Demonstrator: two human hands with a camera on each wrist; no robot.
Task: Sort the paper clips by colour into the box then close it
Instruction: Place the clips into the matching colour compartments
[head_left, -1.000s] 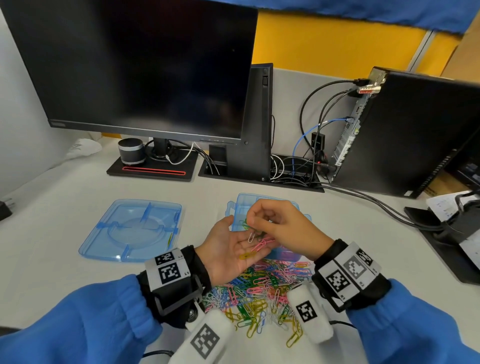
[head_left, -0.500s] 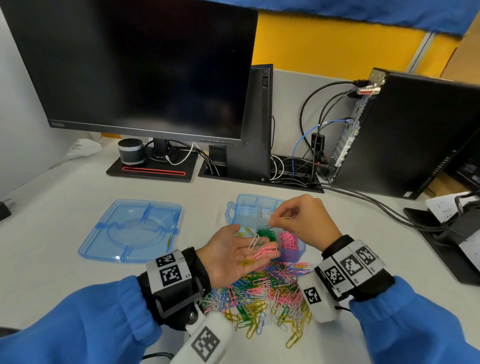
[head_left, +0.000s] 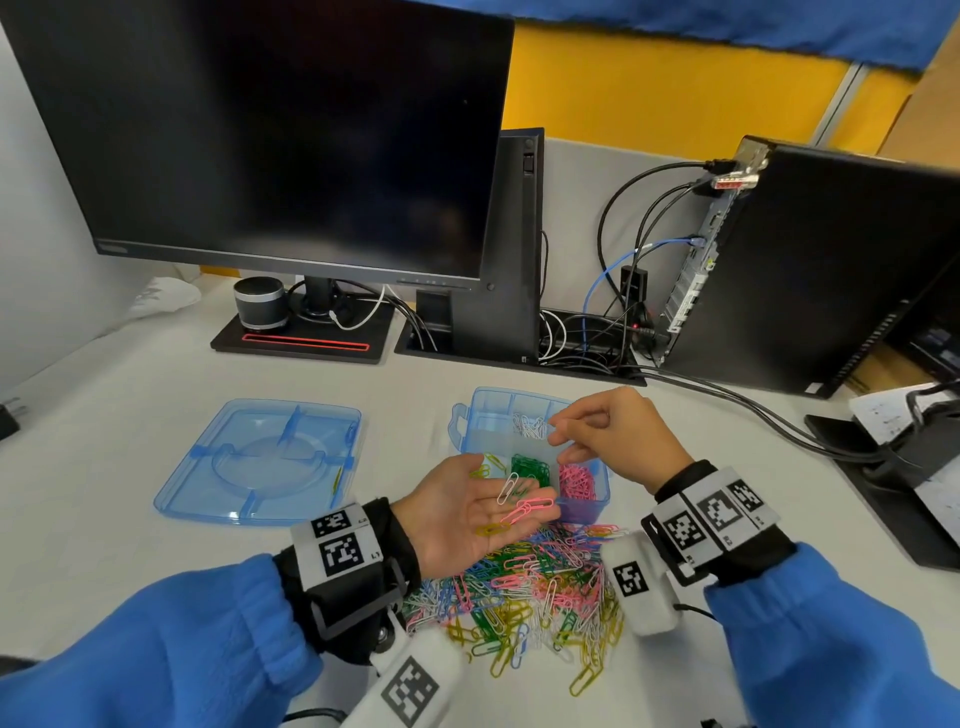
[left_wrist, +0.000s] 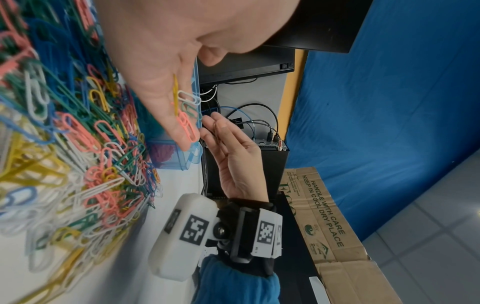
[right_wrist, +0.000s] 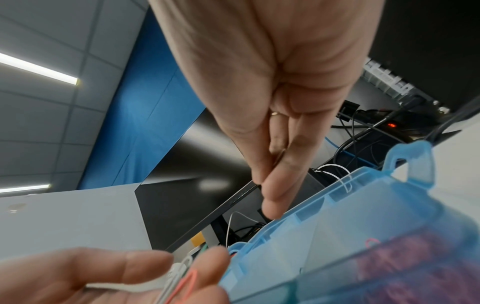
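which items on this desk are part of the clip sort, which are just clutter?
Job:
- blue box, clips in some compartments
- lid, off, to the box's left
- loose clip pile
- clips on left hand
- right hand, over the box

Clutter:
- monitor
- speaker
- computer tower
- cables

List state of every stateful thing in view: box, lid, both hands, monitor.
box: open, clips sorted in compartments
lid: off, flat on desk left of box
left hand: palm up, clips resting on it
right hand: over box, fingers loosely curled, nothing visibly held
monitor: screen dark
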